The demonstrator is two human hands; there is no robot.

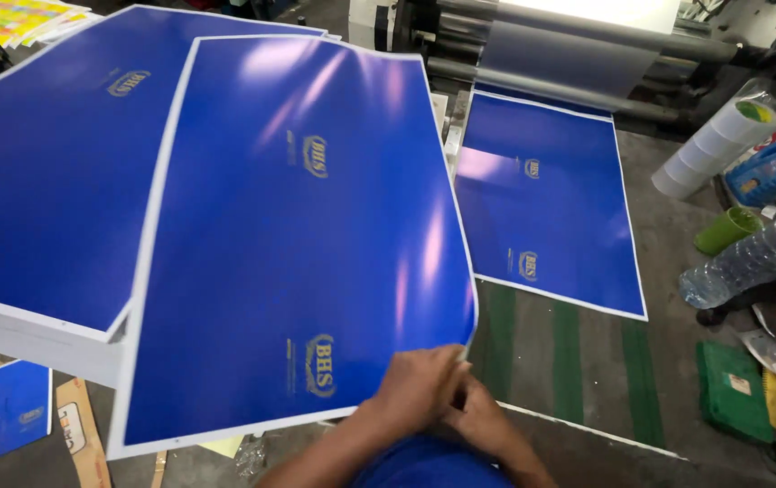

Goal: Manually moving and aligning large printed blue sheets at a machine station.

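A large glossy blue sheet [298, 244] with a white border hangs in the air across the middle of the scene, bowed and catching the light, its far-left part overlapping a tall stack of like blue sheets [45, 172] on the left. Both hands meet at its near right corner: the left hand [420, 389] lies on top with its fingers closed on the sheet's edge, and the right hand [483, 420] sits just beside and under it, its fingers tucked beneath so I cannot tell their grip. To the right, another blue sheet [546, 199] lies flat on the machine's surface [569, 352], coming off grey rollers [569, 54] at the far end. Further right stand a stack of white tape rolls [713, 145], a green cup [727, 230] and a clear plastic bottle [754, 258] on its side.
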